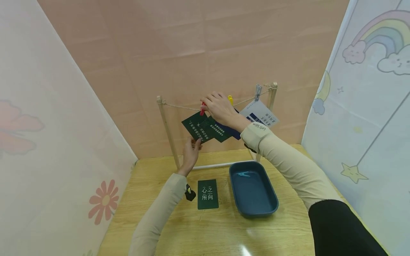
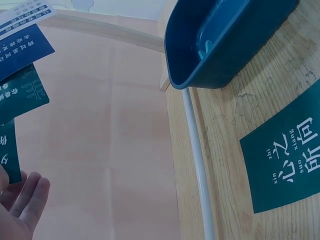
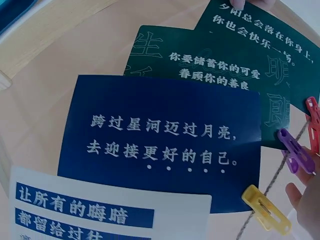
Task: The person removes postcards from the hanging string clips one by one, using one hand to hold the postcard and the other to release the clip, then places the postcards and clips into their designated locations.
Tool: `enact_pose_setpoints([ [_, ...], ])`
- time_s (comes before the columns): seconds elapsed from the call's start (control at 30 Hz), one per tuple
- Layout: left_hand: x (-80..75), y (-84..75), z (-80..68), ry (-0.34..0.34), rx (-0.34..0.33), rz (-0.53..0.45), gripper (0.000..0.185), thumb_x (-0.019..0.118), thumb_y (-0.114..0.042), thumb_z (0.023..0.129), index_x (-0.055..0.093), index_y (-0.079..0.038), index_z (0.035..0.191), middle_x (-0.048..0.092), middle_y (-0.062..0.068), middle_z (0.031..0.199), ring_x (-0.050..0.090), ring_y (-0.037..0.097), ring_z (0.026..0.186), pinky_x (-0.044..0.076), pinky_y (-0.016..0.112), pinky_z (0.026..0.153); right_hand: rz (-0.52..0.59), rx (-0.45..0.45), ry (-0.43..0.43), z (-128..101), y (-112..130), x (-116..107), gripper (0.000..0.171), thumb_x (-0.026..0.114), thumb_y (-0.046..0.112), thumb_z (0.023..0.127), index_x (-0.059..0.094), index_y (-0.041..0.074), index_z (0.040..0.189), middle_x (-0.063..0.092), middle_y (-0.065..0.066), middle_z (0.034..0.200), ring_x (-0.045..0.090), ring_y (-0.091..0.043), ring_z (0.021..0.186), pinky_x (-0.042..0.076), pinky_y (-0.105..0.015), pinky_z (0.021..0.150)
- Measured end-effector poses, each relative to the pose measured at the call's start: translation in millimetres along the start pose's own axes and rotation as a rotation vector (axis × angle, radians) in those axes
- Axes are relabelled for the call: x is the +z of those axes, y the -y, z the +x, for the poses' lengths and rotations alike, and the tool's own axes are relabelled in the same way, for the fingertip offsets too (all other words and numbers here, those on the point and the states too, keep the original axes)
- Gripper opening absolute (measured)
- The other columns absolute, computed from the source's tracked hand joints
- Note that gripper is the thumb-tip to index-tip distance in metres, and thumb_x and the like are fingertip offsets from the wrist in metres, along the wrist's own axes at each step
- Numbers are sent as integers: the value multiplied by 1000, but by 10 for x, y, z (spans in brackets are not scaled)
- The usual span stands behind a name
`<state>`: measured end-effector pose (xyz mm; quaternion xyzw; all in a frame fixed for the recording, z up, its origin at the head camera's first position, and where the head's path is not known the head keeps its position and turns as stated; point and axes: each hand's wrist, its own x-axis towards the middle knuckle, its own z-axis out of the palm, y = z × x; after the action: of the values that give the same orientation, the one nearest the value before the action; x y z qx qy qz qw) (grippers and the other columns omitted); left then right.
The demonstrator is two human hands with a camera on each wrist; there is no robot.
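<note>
right wrist view: left hand [image 1: 190, 155] pinches green card [image 3: 265, 37] beginning "夕阳".

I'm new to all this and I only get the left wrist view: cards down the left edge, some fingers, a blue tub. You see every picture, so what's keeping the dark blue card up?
Observer: A yellow peg clips the corner of the dark blue card to a rope.
Visitor: Oh, like laundry! My view shows just the left hand. What's the other one doing?
Observer: The right hand is up at the rope, pinching a red peg.
</note>
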<state>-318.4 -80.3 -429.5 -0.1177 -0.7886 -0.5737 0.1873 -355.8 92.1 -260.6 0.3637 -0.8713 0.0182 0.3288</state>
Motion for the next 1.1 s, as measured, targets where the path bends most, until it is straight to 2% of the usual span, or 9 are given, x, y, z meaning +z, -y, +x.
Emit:
enact_pose_setpoints([
  [0.3,2,9,1,-32,9,-2,20,56,-15,102,60,3,109,65,17,98,68,35,90,58,31,79,49,4,44,59,4,-107,37,58,32,100,64,3,122,61,-15,124,52,-33,112,42,-45,95],
  [0.7,10,-18,-4,-64,25,19,18,59,-12,100,65,4,106,67,17,92,68,32,84,58,32,77,132,103,122,96,61,-174,24,67,23,97,63,4,112,60,-12,112,48,-30,103,39,-41,87],
  [1.1,-21,-30,-11,-79,54,52,15,60,-11,99,66,3,102,68,15,87,67,35,81,58,37,76,159,150,64,124,122,-205,9,68,10,92,64,6,98,62,-11,100,52,-30,96,43,-39,87],
])
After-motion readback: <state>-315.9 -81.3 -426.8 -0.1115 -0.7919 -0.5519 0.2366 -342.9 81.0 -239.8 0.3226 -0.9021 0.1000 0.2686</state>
